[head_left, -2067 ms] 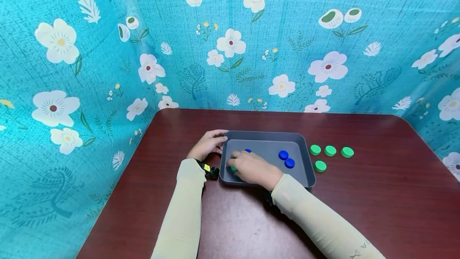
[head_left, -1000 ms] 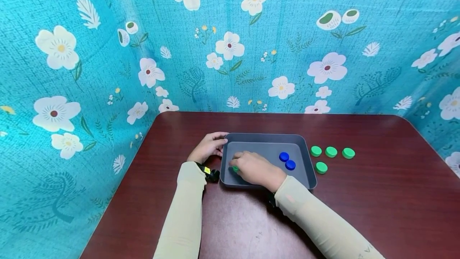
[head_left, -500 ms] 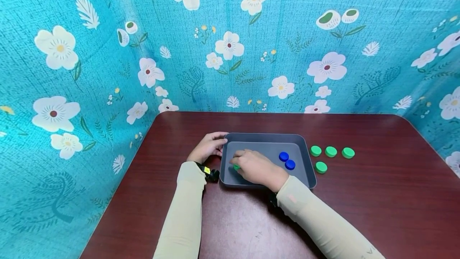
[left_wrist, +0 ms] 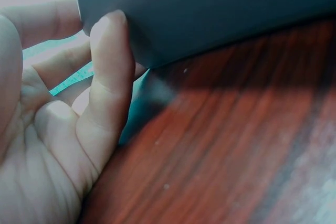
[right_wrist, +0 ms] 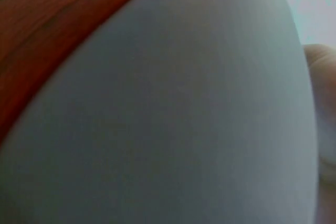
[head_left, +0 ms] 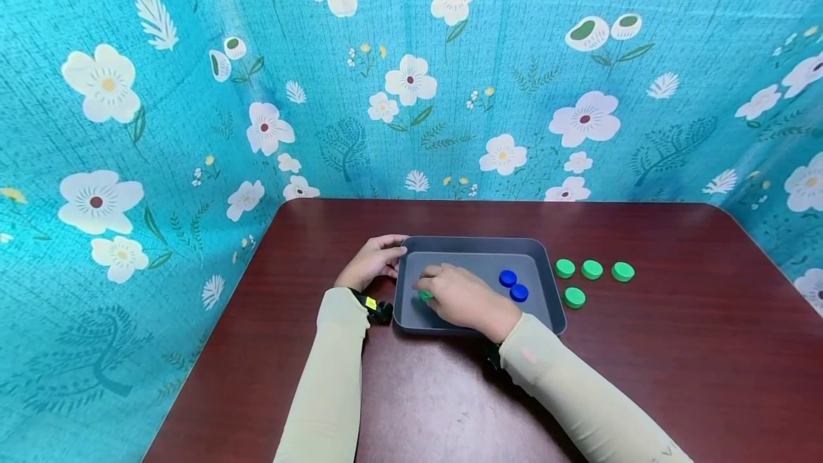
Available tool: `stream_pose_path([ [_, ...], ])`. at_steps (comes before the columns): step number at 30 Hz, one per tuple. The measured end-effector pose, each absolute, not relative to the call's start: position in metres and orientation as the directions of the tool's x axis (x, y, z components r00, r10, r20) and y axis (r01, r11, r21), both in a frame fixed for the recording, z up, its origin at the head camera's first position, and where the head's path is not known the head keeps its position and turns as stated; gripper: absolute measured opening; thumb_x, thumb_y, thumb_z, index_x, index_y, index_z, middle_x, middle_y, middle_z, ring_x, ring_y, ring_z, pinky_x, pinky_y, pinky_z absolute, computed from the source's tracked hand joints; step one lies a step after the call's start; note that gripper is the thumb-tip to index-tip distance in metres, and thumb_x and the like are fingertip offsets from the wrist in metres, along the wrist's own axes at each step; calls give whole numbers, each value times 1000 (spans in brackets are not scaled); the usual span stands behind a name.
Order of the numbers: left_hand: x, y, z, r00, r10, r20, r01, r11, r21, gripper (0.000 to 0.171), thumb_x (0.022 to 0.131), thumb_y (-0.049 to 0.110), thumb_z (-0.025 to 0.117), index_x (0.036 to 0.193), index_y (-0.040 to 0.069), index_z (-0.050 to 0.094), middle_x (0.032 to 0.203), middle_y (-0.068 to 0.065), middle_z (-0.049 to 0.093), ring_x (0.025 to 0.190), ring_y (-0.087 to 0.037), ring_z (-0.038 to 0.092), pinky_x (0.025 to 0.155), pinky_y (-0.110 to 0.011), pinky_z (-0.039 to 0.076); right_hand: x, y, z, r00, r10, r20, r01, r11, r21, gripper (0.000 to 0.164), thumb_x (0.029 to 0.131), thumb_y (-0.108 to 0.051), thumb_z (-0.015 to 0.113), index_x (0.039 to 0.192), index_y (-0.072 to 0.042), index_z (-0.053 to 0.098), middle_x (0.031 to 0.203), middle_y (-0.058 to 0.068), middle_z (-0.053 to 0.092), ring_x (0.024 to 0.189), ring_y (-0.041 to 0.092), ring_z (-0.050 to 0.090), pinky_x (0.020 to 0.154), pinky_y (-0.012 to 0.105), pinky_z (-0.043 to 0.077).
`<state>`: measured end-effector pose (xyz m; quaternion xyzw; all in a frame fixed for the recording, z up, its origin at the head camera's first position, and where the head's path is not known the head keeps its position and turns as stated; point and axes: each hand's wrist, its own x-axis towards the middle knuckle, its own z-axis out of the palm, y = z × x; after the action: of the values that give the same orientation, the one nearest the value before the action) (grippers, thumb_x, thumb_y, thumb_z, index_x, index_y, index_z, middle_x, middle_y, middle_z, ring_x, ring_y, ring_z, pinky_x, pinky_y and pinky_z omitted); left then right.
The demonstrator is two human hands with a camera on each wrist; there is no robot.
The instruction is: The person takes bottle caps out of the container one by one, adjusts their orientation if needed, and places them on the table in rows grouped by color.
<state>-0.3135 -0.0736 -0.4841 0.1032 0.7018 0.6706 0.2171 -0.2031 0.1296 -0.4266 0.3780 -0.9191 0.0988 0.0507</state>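
On the table lies a dark grey rectangular tray (head_left: 476,243). My left hand (head_left: 373,263) holds its far left corner; in the left wrist view the thumb (left_wrist: 111,51) presses the outer wall and other fingers reach round the corner. Inside the tray's left part, my right hand (head_left: 463,296) pinches a green bottle cap (head_left: 426,294), mostly covered by the fingers. Two blue bottle caps (head_left: 508,278) lie side by side in the tray's right part. The tray wall (right_wrist: 168,103) fills most of the right wrist view, leaving a sliver of the hand at the right edge.
Several green bottle caps (head_left: 592,269) sit on the dark red-brown table (head_left: 675,349) just right of the tray. A blue flowered curtain (head_left: 450,77) hangs behind the table and along its sides.
My right hand has shifted slightly right and up with the green cap. A blue cap seen beyond its fingers 2.1 s ago no longer shows. My left hand stays at the tray corner.
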Motion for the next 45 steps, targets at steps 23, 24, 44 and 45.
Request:
stream_pose_path([
  [23,-316,-73,-482,-879,445,-173,-150,85,985,34,97,15,60,131,8,60,86,-13,61,64,-20,57,59,-31,55,-196,162,-423,-780,-615,117,-625,759,-180,29,91,-13,69,120,-10,70,113,5,63,103,25,61,86,41,52],
  [24,-316,-73,-483,-878,446,-173,-150,87,985,35,97,15,61,131,8,60,87,-13,61,65,-20,57,60,-31,55,-196,164,-424,-782,-612,116,-622,762,-179,29,91,-13,69,120,-10,70,113,5,63,103,24,61,86,40,52],
  [44,-313,-74,-483,-879,447,-168,-144,87,986,35,98,14,60,132,9,59,85,-12,60,64,-19,56,59,-31,55,-189,215,-425,-846,-517,131,-533,828,-174,31,87,-12,74,117,-9,71,111,5,64,104,25,62,88,43,52],
  [45,-313,-74,-484,-879,448,-162,-139,84,987,35,98,14,60,132,8,59,85,-13,60,64,-19,56,59,-31,55,-189,218,-424,-846,-515,136,-533,828,-174,31,87,-12,74,118,-8,71,112,6,64,104,25,62,88,44,52],
])
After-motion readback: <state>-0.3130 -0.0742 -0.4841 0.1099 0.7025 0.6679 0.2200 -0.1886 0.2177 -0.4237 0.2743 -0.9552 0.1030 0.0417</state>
